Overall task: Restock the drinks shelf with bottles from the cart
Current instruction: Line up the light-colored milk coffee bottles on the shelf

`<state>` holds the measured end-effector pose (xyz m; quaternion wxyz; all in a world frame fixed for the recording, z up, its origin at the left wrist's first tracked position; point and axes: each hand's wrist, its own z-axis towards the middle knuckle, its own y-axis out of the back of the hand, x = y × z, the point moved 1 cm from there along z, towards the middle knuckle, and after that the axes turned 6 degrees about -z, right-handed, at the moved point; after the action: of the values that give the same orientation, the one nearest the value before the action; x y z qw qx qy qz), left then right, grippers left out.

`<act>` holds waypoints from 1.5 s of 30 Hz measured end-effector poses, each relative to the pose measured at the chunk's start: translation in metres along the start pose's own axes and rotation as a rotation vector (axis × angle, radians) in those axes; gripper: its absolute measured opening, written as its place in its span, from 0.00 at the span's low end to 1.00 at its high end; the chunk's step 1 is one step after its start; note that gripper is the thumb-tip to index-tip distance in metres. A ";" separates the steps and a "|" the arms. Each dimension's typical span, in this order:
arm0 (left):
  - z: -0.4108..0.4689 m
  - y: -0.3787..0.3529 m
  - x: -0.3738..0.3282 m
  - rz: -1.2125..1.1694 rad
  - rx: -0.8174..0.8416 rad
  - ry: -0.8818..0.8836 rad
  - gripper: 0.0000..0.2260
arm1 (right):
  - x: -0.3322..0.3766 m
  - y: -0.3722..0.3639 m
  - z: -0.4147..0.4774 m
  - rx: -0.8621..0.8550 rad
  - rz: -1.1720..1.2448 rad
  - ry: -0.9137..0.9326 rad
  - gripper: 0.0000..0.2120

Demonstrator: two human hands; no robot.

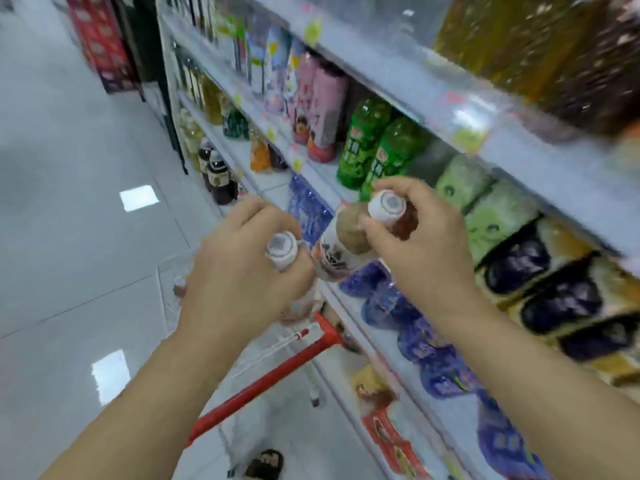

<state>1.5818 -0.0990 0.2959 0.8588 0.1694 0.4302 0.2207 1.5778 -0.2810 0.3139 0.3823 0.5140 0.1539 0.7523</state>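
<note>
Two hands up close: left hand (pixel 242 271) has its fingers curled tight round the neck of a white-capped bottle (pixel 282 249), which hangs below the palm. Right hand (pixel 422 244) pinches the cap end of a second bottle (pixel 341 247), tilted, with a brown drink inside, between the two hands. Under the left wrist, the cart's red handle (pixel 263 379). Just beyond the right fingertips, green bottles (pixel 363 147) on the shelf (pixel 433 95).

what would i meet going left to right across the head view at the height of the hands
floor → left hand gripping a white-capped bottle → right hand gripping a second bottle → green packs
</note>
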 end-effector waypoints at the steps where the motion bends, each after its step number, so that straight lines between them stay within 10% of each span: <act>1: 0.007 0.003 -0.025 -0.038 -0.032 -0.075 0.04 | 0.014 0.030 -0.003 -0.047 -0.009 0.029 0.15; 14: 0.044 0.015 -0.256 -0.409 -0.346 -0.805 0.04 | 0.098 0.281 -0.093 -0.753 -0.329 0.445 0.15; 20: 0.058 -0.038 -0.278 -0.619 -0.378 -0.977 0.03 | 0.051 0.301 -0.090 -0.801 -0.598 0.511 0.16; 35: 0.097 -0.108 -0.260 -0.714 -0.251 -0.934 0.07 | -0.027 0.298 0.006 -0.817 -0.113 -0.178 0.24; 39: 0.100 -0.114 -0.259 -0.715 -0.205 -0.956 0.08 | -0.068 0.278 0.005 -0.663 -0.166 -0.292 0.41; 45: 0.107 -0.116 -0.261 -0.749 -0.169 -0.931 0.07 | -0.087 0.290 0.032 -0.629 -0.270 -0.489 0.42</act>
<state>1.5569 -0.3446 0.4742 0.9866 0.0164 0.0203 -0.1610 1.5014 -0.5413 0.4511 0.6408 0.5112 -0.1127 0.5616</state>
